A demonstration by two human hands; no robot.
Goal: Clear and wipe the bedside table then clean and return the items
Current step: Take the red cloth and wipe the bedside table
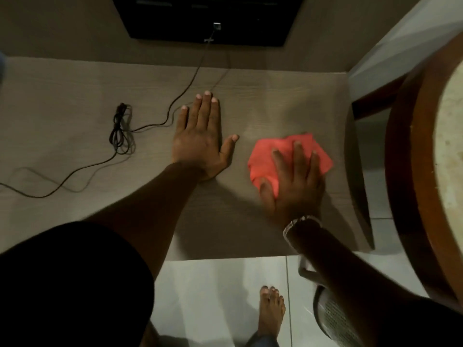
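Observation:
The bedside table (288,101) has a pale wood-grain top. My right hand (295,181) presses flat on a crumpled red cloth (265,159) near the table's right side, fingers spread over it. A metal watch sits on that wrist. My left hand (200,136) lies palm down on the bare tabletop to the left of the cloth, fingers apart, holding nothing. A black cable (120,131) with a coiled bundle lies on the left part of the top.
The cable runs up to a socket on a dark panel (208,18) at the wall. A round wooden-rimmed table (411,171) stands close on the right. A grey plastic chair (333,319) and my bare foot (271,311) are on the white tiled floor below.

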